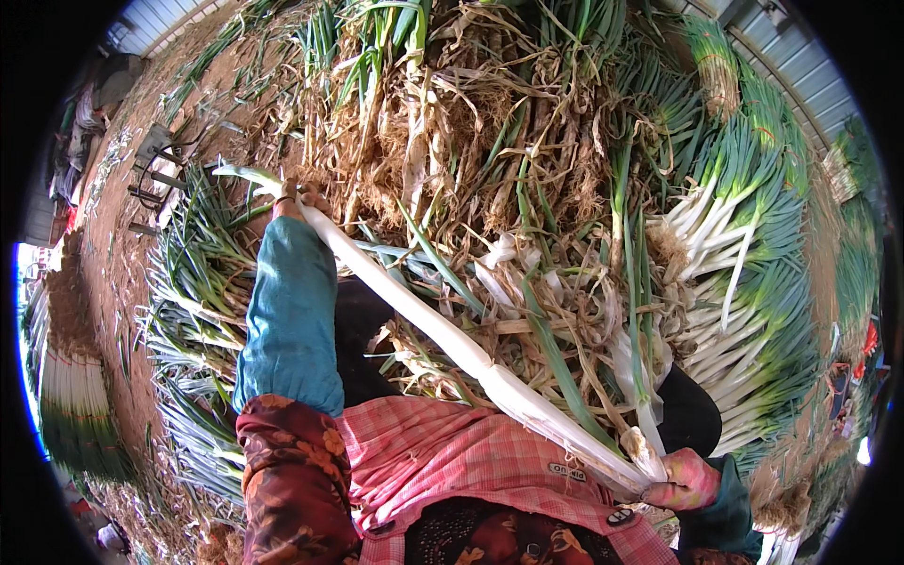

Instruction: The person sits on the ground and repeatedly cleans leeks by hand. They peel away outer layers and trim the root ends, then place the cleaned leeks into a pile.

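Note:
One long white Welsh onion [428, 315] slants across my lap from upper left to lower right. At the upper end, where it turns pale green, the fingers of my left hand [297, 198] are closed around it. My right hand [687, 482], in a pink covering, grips the lower end near my apron. A short pale stub [643, 454] pokes up beside the right fingers; whether it belongs to the same onion I cannot tell. Loose dry leaves and peeled skins [527, 292] lie beneath the onion and against my knees.
Ahead stands a large heap of unpeeled onions [471, 132] with brown leaves and roots. White peeled onions [744, 330] are stacked at right. Green-leaved onions [198, 311] lie at left, near a metal rack [158, 179]. A tied bundle [80, 405] sits far left.

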Action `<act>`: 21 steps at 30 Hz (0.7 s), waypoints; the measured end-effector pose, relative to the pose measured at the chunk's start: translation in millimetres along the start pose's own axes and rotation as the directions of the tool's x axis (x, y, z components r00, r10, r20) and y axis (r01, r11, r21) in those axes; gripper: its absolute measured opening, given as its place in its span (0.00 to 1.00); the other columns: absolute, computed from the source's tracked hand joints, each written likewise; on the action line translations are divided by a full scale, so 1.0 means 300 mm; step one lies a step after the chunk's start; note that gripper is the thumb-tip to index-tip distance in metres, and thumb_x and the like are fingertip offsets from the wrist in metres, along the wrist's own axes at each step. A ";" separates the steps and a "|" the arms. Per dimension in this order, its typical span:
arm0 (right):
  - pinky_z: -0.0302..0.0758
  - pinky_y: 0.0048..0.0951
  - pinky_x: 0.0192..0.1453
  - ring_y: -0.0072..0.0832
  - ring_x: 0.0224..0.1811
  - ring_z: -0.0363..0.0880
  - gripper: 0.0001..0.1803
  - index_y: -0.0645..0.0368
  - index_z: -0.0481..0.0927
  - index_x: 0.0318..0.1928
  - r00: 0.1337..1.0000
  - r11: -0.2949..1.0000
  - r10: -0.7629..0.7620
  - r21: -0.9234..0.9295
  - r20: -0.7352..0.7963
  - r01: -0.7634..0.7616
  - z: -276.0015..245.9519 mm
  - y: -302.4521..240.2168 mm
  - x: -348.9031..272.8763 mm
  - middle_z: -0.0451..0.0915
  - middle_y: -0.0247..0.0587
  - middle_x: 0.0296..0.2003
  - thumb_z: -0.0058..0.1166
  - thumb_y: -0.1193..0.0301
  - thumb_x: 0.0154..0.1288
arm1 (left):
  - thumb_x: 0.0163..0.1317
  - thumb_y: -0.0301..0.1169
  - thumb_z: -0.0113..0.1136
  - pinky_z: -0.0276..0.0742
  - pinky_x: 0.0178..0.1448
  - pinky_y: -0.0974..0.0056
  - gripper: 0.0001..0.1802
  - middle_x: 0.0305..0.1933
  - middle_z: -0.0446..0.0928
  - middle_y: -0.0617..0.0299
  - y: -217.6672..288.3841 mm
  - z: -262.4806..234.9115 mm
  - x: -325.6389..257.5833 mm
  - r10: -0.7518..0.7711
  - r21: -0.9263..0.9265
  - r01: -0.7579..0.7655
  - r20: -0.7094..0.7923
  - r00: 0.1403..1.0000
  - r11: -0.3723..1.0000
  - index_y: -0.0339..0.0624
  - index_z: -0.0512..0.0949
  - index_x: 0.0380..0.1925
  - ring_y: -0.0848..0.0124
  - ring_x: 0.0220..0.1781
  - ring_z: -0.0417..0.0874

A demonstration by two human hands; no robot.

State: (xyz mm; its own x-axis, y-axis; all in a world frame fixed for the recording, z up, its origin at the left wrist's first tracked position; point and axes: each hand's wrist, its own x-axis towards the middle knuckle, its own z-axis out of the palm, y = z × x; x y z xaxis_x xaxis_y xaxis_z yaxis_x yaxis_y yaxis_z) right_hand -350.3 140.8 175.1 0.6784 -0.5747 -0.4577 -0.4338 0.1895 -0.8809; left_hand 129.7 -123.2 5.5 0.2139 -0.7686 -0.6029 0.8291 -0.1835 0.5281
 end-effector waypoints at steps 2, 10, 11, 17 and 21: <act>0.72 0.27 0.32 0.34 0.29 0.77 0.14 0.65 0.73 0.37 0.996 0.996 0.082 -0.020 -0.023 -0.082 -0.008 0.010 -0.020 0.76 0.46 0.27 0.53 0.69 0.50 | 0.56 0.43 0.44 0.59 0.15 0.69 0.15 0.13 0.66 0.67 0.013 -0.026 -0.007 0.107 0.057 -0.105 -0.037 0.994 0.993 0.42 0.67 0.26 0.75 0.10 0.61; 0.67 0.33 0.32 0.36 0.33 0.71 0.15 0.58 0.72 0.39 0.752 0.699 -0.020 -0.547 -0.659 -0.460 -0.137 0.056 0.007 0.73 0.43 0.33 0.49 0.67 0.50 | 0.50 0.55 0.47 0.69 0.18 0.63 0.23 0.12 0.67 0.67 0.240 -0.153 -0.009 0.471 0.075 -0.469 -0.020 0.882 0.880 0.45 0.70 0.20 0.70 0.16 0.69; 0.70 0.33 0.35 0.37 0.36 0.70 0.16 0.56 0.70 0.42 0.766 0.411 -0.182 -0.756 -0.616 -0.510 -0.171 0.050 0.100 0.71 0.43 0.39 0.48 0.66 0.51 | 0.50 0.55 0.47 0.69 0.19 0.64 0.23 0.12 0.67 0.67 0.202 -0.101 -0.037 0.483 0.105 -0.481 -0.001 0.875 0.871 0.45 0.70 0.20 0.70 0.16 0.69; 0.62 0.32 0.54 0.36 0.53 0.60 0.32 0.59 0.60 0.52 0.682 0.756 -0.633 -0.485 -0.366 0.441 -0.122 -0.186 0.458 0.66 0.42 0.47 0.57 0.68 0.45 | 0.50 0.53 0.48 0.71 0.24 0.64 0.22 0.13 0.67 0.66 0.076 0.035 -0.111 0.334 -0.099 -0.335 -0.026 0.942 0.937 0.44 0.69 0.20 0.69 0.19 0.69; 0.71 0.29 0.41 0.36 0.45 0.68 0.26 0.58 0.67 0.46 0.702 0.747 -0.612 -0.557 -0.364 0.362 -0.039 -0.216 0.462 0.69 0.44 0.42 0.58 0.74 0.43 | 0.50 0.51 0.49 0.72 0.28 0.64 0.21 0.14 0.66 0.65 0.040 0.056 -0.241 0.295 -0.184 -0.297 -0.035 0.955 0.937 0.43 0.69 0.21 0.69 0.21 0.70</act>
State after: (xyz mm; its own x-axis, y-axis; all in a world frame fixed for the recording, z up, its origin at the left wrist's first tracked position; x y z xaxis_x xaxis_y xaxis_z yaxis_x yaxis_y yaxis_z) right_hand -235.3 39.6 170.1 0.5257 -0.8095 0.2615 -0.4092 -0.5102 -0.7565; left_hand 115.4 -80.1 65.4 0.4673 -0.7663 -0.4408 0.8084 0.1687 0.5639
